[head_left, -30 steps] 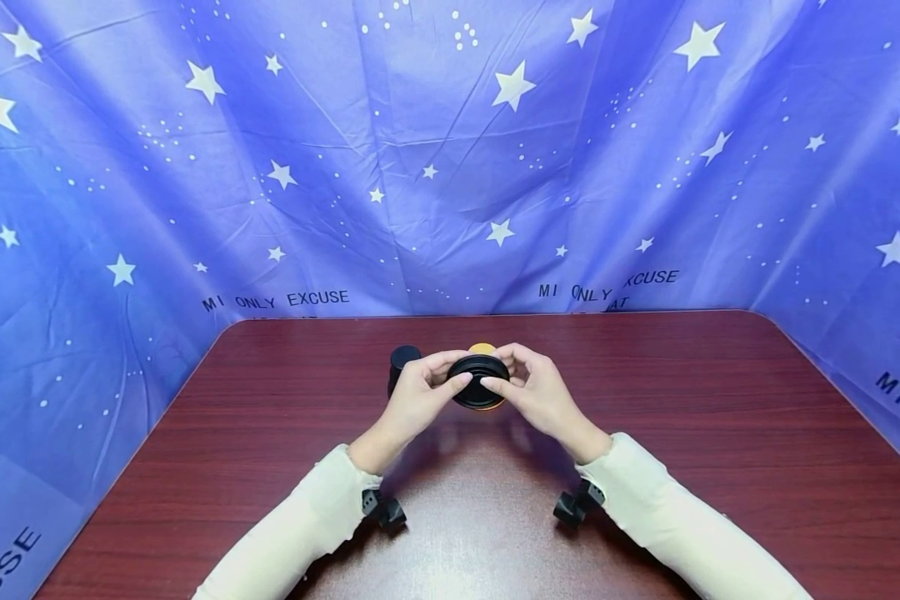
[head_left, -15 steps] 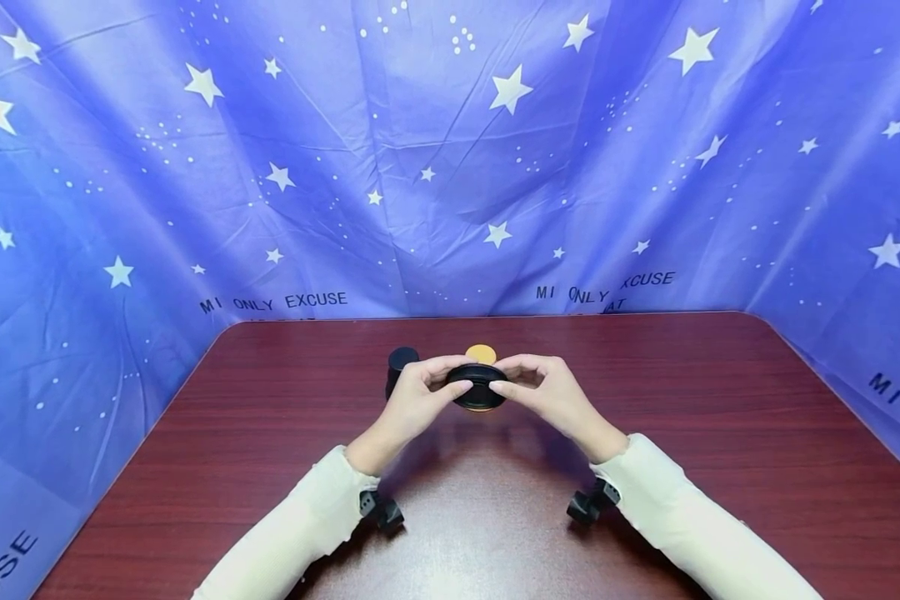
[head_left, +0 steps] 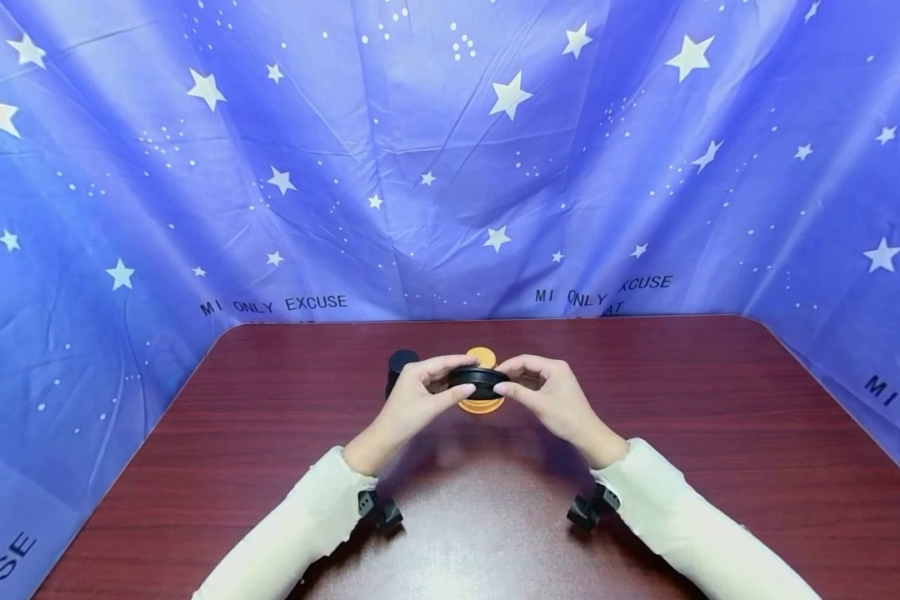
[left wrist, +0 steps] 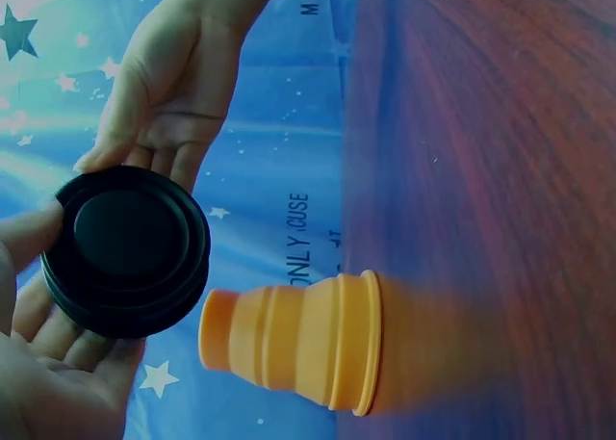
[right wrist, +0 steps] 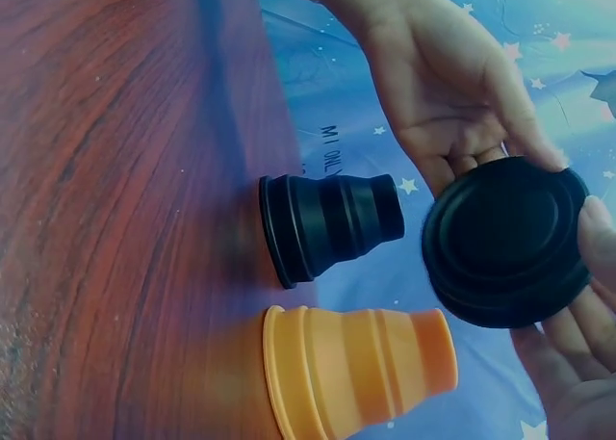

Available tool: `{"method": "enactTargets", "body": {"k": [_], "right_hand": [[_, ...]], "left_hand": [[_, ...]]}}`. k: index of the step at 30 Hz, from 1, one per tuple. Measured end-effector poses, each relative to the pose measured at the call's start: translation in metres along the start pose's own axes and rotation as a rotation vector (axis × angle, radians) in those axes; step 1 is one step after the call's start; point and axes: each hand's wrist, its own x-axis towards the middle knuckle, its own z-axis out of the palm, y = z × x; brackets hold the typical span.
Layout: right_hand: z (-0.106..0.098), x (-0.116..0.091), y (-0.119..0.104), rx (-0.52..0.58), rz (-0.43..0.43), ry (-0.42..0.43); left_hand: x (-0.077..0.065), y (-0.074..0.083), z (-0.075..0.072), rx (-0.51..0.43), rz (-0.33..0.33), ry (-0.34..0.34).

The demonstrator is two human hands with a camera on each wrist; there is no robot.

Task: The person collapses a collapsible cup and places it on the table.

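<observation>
A flattened black collapsible cup (head_left: 478, 384) is held up between both hands in the head view. The left hand (head_left: 414, 402) pinches its left side, thumb toward the camera and fingers behind. My right hand (head_left: 553, 400) grips the opposite side the same way. In the left wrist view the flattened cup (left wrist: 130, 247) shows its round, ringed face. Just beyond it in the head view, an orange collapsible cup (head_left: 482, 407) stands extended and upside down on the table, partly hidden by the held cup. A second black collapsible cup (right wrist: 327, 223), also extended and upside down, stands left of the orange one.
The dark red wooden table (head_left: 675, 400) has a glossy surface. Behind and beside it hangs a blue curtain (head_left: 390, 167) with white stars and lettering. A black wrist device (head_left: 381, 510) sits below each cream sleeve (head_left: 300, 525).
The flattened cup has tilted, so its face shows less and its edge more in the head view. My thumbs have moved apart, and the right hand has shifted slightly right.
</observation>
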Motion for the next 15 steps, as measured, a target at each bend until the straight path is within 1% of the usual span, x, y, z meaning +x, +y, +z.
{"method": "enactTargets", "body": {"k": [2,4,7,10,13,15], "right_hand": [[0.001,-0.001,0.000,-0.001,-0.042,0.013],[0.002,-0.002,-0.001,-0.004,-0.085,0.022],[0.003,-0.004,-0.003,-0.016,-0.149,0.026],[0.004,-0.006,-0.013,-0.026,-0.205,0.026],[0.004,-0.007,-0.023,-0.030,-0.232,0.018],[0.004,-0.007,-0.025,-0.028,-0.236,0.011]], "left_hand": [[0.001,0.000,-0.001,-0.003,-0.004,-0.012],[0.001,0.001,-0.001,-0.005,-0.024,-0.021],[0.001,0.003,-0.002,0.012,-0.083,-0.026],[0.000,0.003,-0.001,0.040,-0.139,-0.041],[0.000,0.004,-0.001,0.050,-0.186,-0.050],[0.000,0.004,-0.001,0.049,-0.210,-0.045]]}}
